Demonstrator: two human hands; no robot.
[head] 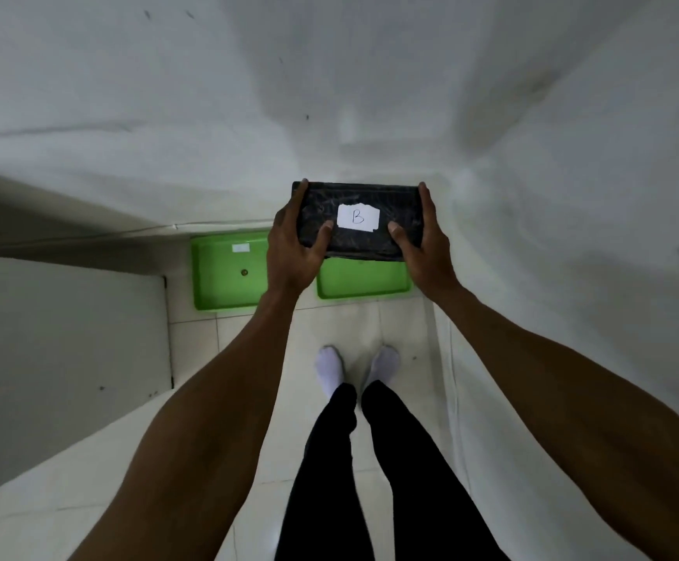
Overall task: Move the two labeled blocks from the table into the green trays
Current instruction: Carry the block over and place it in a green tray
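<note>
A black block (360,196) with a white label marked "B" is held level in the air between both hands. My left hand (293,249) grips its left end and my right hand (424,249) grips its right end, thumbs on top. Below it, on the tiled floor, lie two green trays side by side: the left tray (224,273) carries a small white label and holds no block, and the right tray (364,279) sits directly under the block, partly hidden by it. A second labeled block is not in view.
A white cloth-covered surface (532,155) fills the top and right of the view. A grey-white panel (66,338) stands at the left. My legs in black trousers and white socks (331,368) stand on the floor just behind the trays.
</note>
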